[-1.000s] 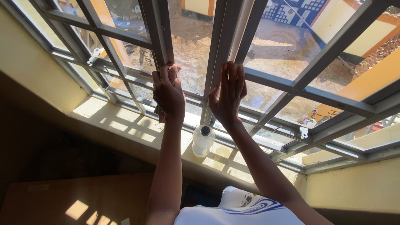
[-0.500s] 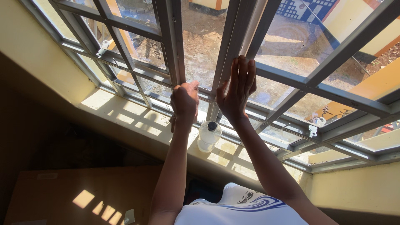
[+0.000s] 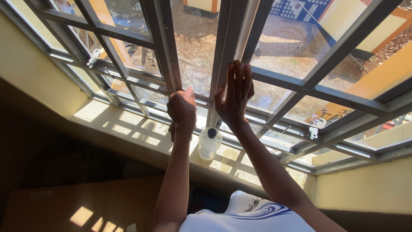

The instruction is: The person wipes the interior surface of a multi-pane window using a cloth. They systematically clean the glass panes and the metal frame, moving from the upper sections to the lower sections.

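The right hand lies flat on the grey window frame, its fingers stretched out straight and gripping nothing. The left hand is clenched just beside this frame, at the lower bar; what it holds is hidden inside the fist. A clear bottle stands on the windowsill below the frame, between both arms.

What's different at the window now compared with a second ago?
The left hand came down the grey window frame and closed from open fingers into a fist against it. Whether it holds a cloth cannot be told. The right hand kept flat, fingers up, on the middle upright. The clear bottle stayed on the sill, between the two arms.
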